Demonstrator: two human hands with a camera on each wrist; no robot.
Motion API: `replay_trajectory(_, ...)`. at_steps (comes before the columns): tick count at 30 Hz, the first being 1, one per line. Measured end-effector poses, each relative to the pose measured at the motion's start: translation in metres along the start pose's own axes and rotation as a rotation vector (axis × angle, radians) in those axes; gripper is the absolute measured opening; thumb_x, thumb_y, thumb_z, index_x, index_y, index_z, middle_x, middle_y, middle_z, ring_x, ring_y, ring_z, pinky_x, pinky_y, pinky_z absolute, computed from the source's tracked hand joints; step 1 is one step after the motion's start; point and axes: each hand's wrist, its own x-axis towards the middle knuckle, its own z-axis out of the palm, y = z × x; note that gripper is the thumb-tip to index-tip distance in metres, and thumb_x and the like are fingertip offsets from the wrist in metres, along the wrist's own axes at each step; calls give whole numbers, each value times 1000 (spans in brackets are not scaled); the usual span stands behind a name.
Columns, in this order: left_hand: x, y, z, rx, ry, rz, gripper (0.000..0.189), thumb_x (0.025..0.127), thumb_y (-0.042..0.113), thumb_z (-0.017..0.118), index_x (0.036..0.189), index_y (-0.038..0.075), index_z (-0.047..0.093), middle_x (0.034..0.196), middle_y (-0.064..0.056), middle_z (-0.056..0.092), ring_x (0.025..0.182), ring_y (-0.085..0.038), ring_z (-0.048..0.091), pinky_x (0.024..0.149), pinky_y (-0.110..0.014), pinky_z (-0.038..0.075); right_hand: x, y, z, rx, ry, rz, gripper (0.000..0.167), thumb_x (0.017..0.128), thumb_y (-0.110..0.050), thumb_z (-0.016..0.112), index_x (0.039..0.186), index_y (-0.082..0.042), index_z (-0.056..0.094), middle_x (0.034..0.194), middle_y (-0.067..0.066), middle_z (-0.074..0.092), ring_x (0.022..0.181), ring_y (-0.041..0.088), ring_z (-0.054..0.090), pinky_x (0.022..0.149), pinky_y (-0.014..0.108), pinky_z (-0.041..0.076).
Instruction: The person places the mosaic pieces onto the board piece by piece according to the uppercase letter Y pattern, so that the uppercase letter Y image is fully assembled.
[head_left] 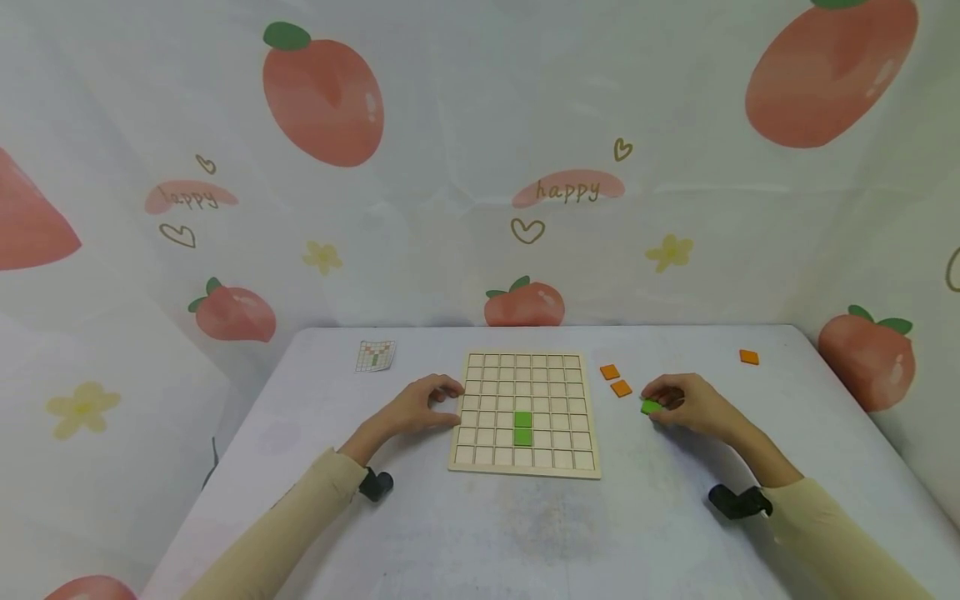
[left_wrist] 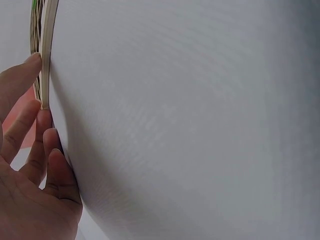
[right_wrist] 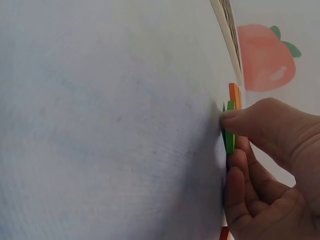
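A pale wooden grid board (head_left: pixel 525 474) lies flat on the table. Two green square tiles sit in its cells, an upper one (head_left: pixel 522 419) and a lower one (head_left: pixel 523 437) directly in front of it. At the board's left edge is my left hand (head_left: pixel 417 407), its thumb and fingertips touching the rim; the left wrist view shows this contact along the board's side (left_wrist: pixel 46 75). To the right of the board, my right hand (head_left: pixel 693 406) pinches a green square tile (right_wrist: pixel 230 142) between thumb and fingers, low over the table.
Two orange tiles, one (head_left: pixel 610 372) behind the other (head_left: pixel 621 388), lie between the board and my right hand. Another orange tile (head_left: pixel 749 357) is at the far right. A small pattern card (head_left: pixel 375 356) lies at the back left. A printed curtain (head_left: pixel 450 250) stands behind the table.
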Motion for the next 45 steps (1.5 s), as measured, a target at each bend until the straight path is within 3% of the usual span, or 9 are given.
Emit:
replay_trajectory(6, 0, -1, -1, 9, -1, 0, 46, 85, 18, 84, 125, 6, 64, 123, -5, 64, 106, -23, 57, 98, -43, 46, 1, 1, 2, 14, -10, 0, 31, 80, 5, 79, 109, 4, 71, 103, 8, 68, 91, 25, 61, 76, 29, 55)
replay_trajectory(16, 0, 0, 0, 11, -5, -14, 46, 85, 18, 85, 125, 8, 64, 123, -4, 63, 107, -23, 57, 98, -43, 46, -3, -3, 2, -59, 28, 48, 33, 79, -11, 89, 104, 2, 72, 94, 3, 65, 84, 22, 57, 71, 27, 50)
replay_trajectory(25, 0, 1, -1, 9, -5, -16, 46, 85, 18, 85, 125, 8, 64, 123, -4, 63, 107, -23, 58, 98, -44, 46, -3, -4, 4, -51, 30, 31, 24, 81, -7, 85, 101, -1, 73, 89, 2, 64, 80, 21, 56, 66, 28, 48)
replay_trajectory(32, 0, -1, 0, 6, -2, -8, 46, 85, 19, 85, 125, 8, 64, 123, -3, 63, 107, -23, 58, 98, -44, 46, 0, -2, 4, -42, 34, 34, 23, 84, -6, 82, 104, -2, 73, 95, 3, 66, 84, 22, 58, 71, 29, 51)
replay_trajectory(39, 0, -1, 0, 2, -1, 2, 46, 86, 18, 84, 125, 7, 64, 122, -4, 64, 107, -23, 58, 98, -43, 46, -1, -8, 1, 30, 81, -9, 25, 87, -9, 82, 108, -1, 72, 105, 9, 69, 89, 24, 64, 74, 29, 54)
replay_trajectory(45, 0, -1, 0, 2, 0, 10, 45, 86, 18, 84, 125, 7, 64, 122, -4, 64, 106, -23, 58, 97, -43, 46, 2, -11, 3, 121, 73, -7, 26, 88, -9, 81, 111, -1, 72, 108, 11, 70, 90, 25, 66, 74, 28, 55)
